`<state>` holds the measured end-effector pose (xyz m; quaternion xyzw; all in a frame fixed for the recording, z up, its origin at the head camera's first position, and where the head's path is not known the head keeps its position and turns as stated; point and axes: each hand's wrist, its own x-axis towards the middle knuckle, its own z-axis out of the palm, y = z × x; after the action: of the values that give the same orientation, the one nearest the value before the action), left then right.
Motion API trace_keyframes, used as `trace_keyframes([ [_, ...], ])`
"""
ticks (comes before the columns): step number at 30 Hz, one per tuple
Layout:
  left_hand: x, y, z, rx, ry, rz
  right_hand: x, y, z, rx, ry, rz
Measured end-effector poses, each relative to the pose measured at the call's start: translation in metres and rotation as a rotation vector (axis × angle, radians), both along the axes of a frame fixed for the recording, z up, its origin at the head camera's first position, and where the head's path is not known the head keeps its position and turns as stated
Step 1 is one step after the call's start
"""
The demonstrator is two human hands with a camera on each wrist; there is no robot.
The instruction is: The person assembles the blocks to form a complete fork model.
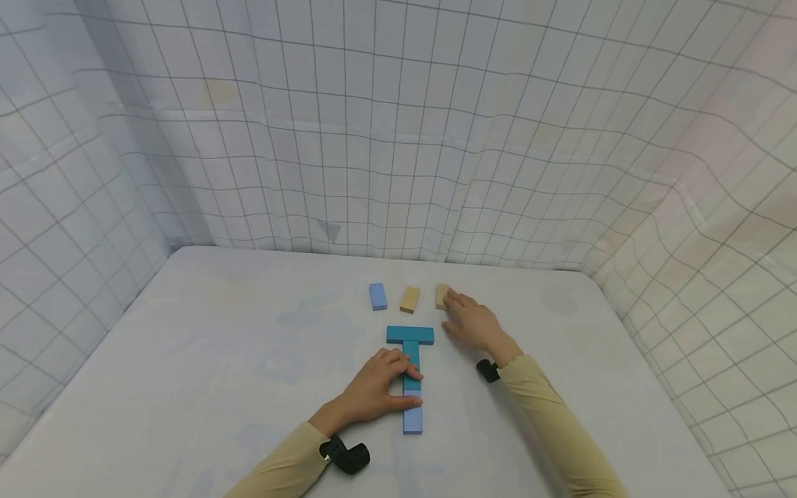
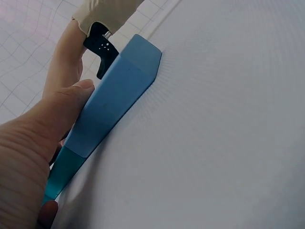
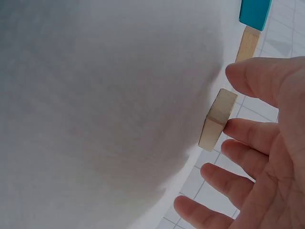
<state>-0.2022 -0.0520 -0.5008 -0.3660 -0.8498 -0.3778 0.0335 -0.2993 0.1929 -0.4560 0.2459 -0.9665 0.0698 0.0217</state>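
Note:
Teal blocks form a T on the table: a crosswise teal block above an upright teal one, with a light blue block at its lower end. My left hand lies over the stem, thumb on the light blue block and fingers across the teal one. At the back right, my right hand touches a wooden block with a fingertip; its fingers are spread and the thumb is apart from the block.
Behind the T lie another wooden block and a light blue block. White grid-patterned curtains stand round the back and sides of the white table. Black cameras are strapped to both wrists.

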Motion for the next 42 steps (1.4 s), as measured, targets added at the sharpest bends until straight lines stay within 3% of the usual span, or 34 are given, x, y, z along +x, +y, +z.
trace_keyframes([
  [7,0.0,0.001,0.0,0.001,-0.007,0.001,0.002,-0.001,0.0,-0.03,-0.06,-0.018],
  [25,-0.001,0.0,0.0,-0.012,-0.032,0.012,0.016,-0.007,-0.001,-0.016,-0.033,0.018],
  [32,-0.001,0.001,0.0,-0.005,-0.025,0.006,0.019,-0.01,0.002,-0.047,0.035,0.057],
  [42,-0.001,0.001,-0.001,-0.006,-0.024,0.008,0.011,-0.009,-0.002,-0.077,0.121,0.113],
])
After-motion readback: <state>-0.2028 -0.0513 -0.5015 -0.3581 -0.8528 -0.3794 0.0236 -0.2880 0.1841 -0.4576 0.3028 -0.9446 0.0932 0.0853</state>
